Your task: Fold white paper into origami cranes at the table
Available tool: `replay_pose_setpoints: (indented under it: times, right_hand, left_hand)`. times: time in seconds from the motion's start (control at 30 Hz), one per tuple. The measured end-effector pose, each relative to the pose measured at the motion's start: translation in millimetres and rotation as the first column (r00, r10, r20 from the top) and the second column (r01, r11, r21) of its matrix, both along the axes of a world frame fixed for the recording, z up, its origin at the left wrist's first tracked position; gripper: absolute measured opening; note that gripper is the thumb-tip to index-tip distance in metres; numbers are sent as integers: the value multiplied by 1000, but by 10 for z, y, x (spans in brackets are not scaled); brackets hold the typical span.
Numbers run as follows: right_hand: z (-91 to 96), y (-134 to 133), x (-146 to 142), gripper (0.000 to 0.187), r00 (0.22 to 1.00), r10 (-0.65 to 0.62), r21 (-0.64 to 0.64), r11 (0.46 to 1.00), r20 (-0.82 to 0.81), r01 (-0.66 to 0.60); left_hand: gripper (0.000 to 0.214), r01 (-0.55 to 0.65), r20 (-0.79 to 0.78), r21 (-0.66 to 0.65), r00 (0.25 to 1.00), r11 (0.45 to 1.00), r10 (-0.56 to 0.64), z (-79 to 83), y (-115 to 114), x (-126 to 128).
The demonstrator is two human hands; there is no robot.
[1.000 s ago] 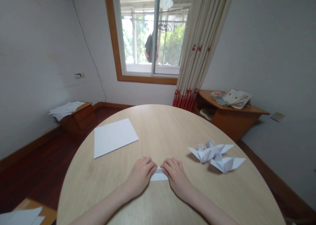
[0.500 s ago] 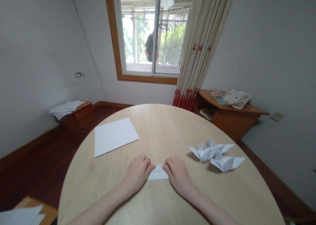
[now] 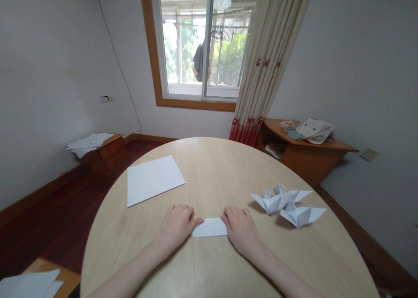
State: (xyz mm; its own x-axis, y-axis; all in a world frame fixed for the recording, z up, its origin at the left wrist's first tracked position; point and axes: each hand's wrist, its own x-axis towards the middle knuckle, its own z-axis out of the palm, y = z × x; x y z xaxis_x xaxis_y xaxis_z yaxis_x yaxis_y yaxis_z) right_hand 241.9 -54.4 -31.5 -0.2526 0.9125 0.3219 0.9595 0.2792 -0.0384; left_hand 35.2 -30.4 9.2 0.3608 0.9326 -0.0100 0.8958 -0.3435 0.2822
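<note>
A small folded strip of white paper (image 3: 209,227) lies flat on the round wooden table (image 3: 212,176), close to me. My left hand (image 3: 178,223) presses down on its left end with curled fingers. My right hand (image 3: 240,226) presses its right end in the same way. The middle of the strip shows between the two hands. A flat white sheet (image 3: 152,180) lies further off to the left. Folded white paper figures (image 3: 287,203) sit to the right of my right hand.
A low wooden cabinet (image 3: 104,152) with papers on top stands by the left wall. A wooden corner shelf (image 3: 305,152) with a cloth bag stands at the right, beside a curtain (image 3: 261,71). Loose papers (image 3: 29,284) lie at the bottom left.
Both hands have slid apart along the folded strip, so more of its middle shows. The view has shifted slightly.
</note>
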Motion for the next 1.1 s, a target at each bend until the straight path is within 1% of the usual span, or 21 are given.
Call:
replay_pose_setpoints:
  times: [0.13,0.3,0.4,0.5,0.57,0.63,0.7,0.77,0.93,1.0,1.1]
  right_hand:
    - [-3,-19,10,17,1000,-14,3,1000,7,14]
    - [-16,4,38,12,997,-62,43,997,52,60]
    - [-31,22,44,16,998,-39,53,998,43,37]
    - [-24,21,41,31,998,46,6,999,-38,-46]
    - [5,9,42,42,983,146,-42,988,-110,-151]
    - [45,-9,47,46,958,247,-67,964,-145,-258]
    - [86,-31,51,44,940,313,-67,944,-133,-324]
    - [125,-56,47,37,931,345,-60,933,-123,-354]
    - [194,-112,9,13,927,339,-37,936,-159,-349]
    - [204,-120,0,13,928,332,-23,940,-171,-341]
    - [195,-118,1,20,918,344,0,937,-197,-351]
  left_hand:
    - [25,19,4,25,1000,1000,-19,-11,8,-42]
    - [19,80,33,32,996,996,-81,-59,1,-80]
    - [18,108,40,54,993,993,-110,-89,-4,-77]
    - [19,91,51,52,994,995,-93,-112,-1,-62]
    - [19,85,58,50,994,995,-88,-119,5,-55]
    - [19,90,61,51,994,995,-93,-119,12,-53]
    - [21,96,66,42,993,995,-98,-115,20,-56]
    - [25,102,76,27,992,994,-104,-112,26,-60]
    - [33,94,115,29,989,995,-97,-103,2,-35]
    - [31,78,135,20,988,997,-80,-93,-22,-6]
    - [25,78,160,15,984,997,-79,-87,-49,31]
